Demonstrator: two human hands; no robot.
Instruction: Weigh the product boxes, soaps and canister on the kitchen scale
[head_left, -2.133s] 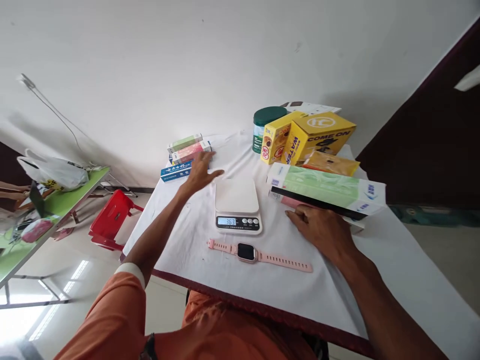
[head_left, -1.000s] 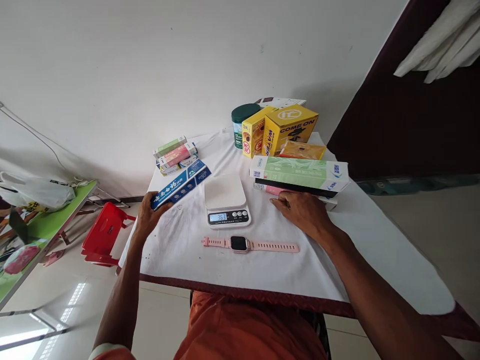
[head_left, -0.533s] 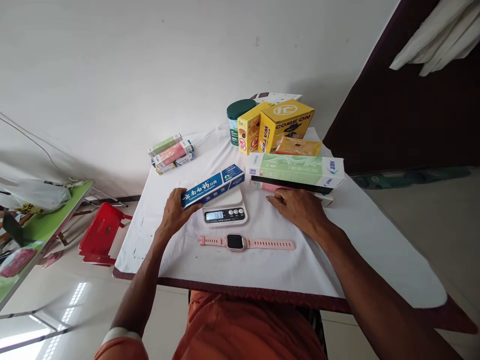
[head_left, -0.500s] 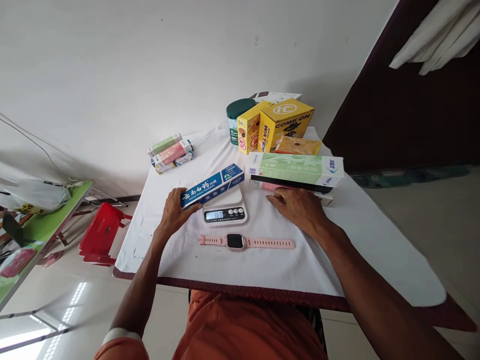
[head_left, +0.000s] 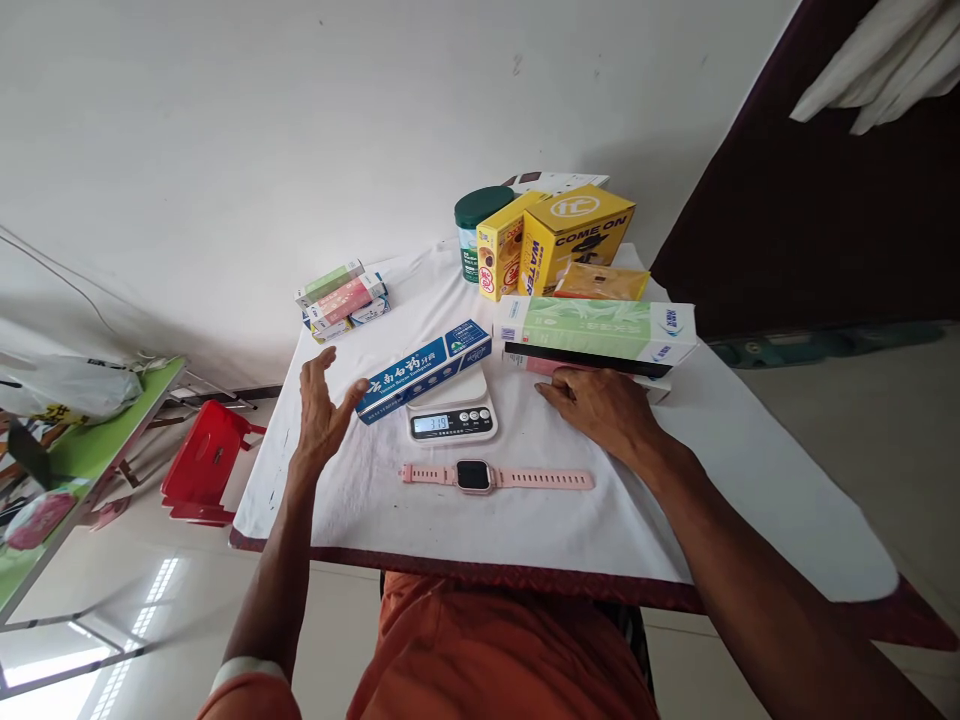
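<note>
A blue toothpaste box [head_left: 426, 372] lies slantwise on a small white digital scale [head_left: 453, 424], whose lit display reads about 319. Just off the box's left end is my left hand [head_left: 327, 408], open, with the thumb near the box and the other fingers raised. On the tablecloth, my right hand [head_left: 600, 408] rests with its fingers curled in, against the near side of a stack of long boxes, and seems to hold nothing. The stack has a green-and-white box [head_left: 596, 328] on top and a pink one below. Nearer me lies a pink-strapped smartwatch [head_left: 473, 476].
Smaller toothpaste boxes [head_left: 346, 300] are piled at the back left. A green-lidded tub [head_left: 480, 225], a yellow carton [head_left: 577, 235] and a flat yellow packet [head_left: 602, 281] stand at the back. Left of the table are a red chair [head_left: 206, 462] and a green-topped table [head_left: 161, 385].
My left hand has let go of the toothpaste box and drawn left, its fingers opening. The scale's number has dropped from about 363. My right hand has stayed beside the stack.
</note>
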